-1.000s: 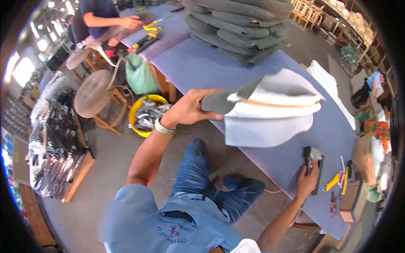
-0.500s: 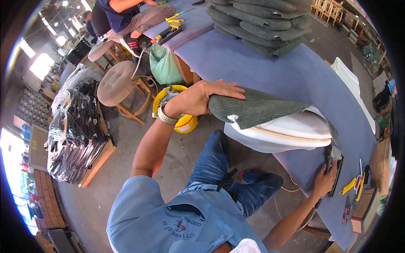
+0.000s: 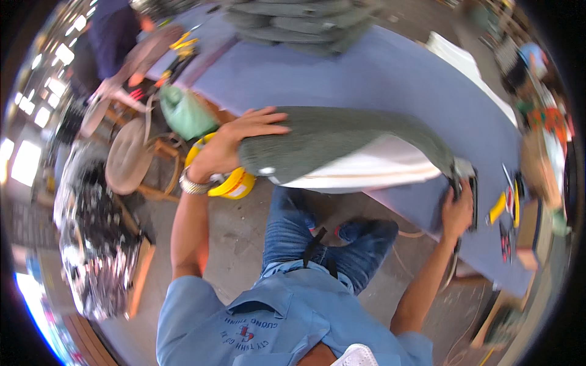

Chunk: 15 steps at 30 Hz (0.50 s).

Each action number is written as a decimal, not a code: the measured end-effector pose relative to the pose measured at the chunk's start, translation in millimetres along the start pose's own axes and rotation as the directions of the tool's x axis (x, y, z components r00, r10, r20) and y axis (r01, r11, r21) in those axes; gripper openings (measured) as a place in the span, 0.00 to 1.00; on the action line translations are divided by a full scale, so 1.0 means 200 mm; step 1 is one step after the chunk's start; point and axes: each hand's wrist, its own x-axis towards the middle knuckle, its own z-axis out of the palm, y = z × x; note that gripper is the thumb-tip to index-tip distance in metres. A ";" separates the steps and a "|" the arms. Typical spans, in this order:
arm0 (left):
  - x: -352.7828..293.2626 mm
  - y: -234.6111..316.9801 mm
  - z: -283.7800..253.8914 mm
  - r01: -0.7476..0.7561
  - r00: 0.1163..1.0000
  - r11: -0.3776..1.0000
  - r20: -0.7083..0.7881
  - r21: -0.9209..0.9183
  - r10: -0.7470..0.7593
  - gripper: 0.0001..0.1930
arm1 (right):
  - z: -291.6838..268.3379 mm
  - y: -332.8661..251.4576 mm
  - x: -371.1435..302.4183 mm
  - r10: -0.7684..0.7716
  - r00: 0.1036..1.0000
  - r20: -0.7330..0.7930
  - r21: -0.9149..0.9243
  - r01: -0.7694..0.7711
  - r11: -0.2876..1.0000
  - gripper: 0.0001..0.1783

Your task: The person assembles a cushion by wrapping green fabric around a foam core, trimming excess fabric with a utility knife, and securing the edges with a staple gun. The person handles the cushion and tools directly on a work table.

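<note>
My left hand (image 3: 235,143) grips the near end of a long cushion with a grey-green fabric cover (image 3: 342,137) pulled over white foam (image 3: 372,171). The cushion lies across the front edge of a blue-grey table (image 3: 397,79). My right hand (image 3: 458,210) holds a dark hand tool (image 3: 467,183) pressed at the cushion's far end, where the cover folds down. A metal watch sits on my left wrist.
A stack of grey-green cushions (image 3: 299,24) stands at the table's back. A yellow tool (image 3: 497,207) lies right of my right hand. A yellow bucket (image 3: 229,183), a round stool (image 3: 128,155) and a green bag (image 3: 186,113) stand left. Another person (image 3: 116,36) sits far left.
The view has swung and the grey-green cover now spreads further over the white foam. My right hand and its tool have moved up to the cushion's far end.
</note>
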 end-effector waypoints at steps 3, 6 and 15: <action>-0.06 -0.05 0.03 0.099 0.995 0.995 -0.031 0.029 -0.099 0.31 | -0.03 -0.08 0.01 -0.008 1.000 -0.001 0.005 0.008 1.000 0.23; -0.08 -0.07 0.06 0.134 0.988 0.987 -0.059 -0.086 -0.139 0.33 | -0.02 -0.09 0.02 -0.009 0.999 -0.048 0.045 0.011 0.999 0.21; -0.20 -0.22 0.19 0.162 0.977 0.987 -0.144 0.005 -0.160 0.36 | -0.02 -0.07 -0.01 0.025 0.992 -0.125 0.070 -0.016 0.997 0.18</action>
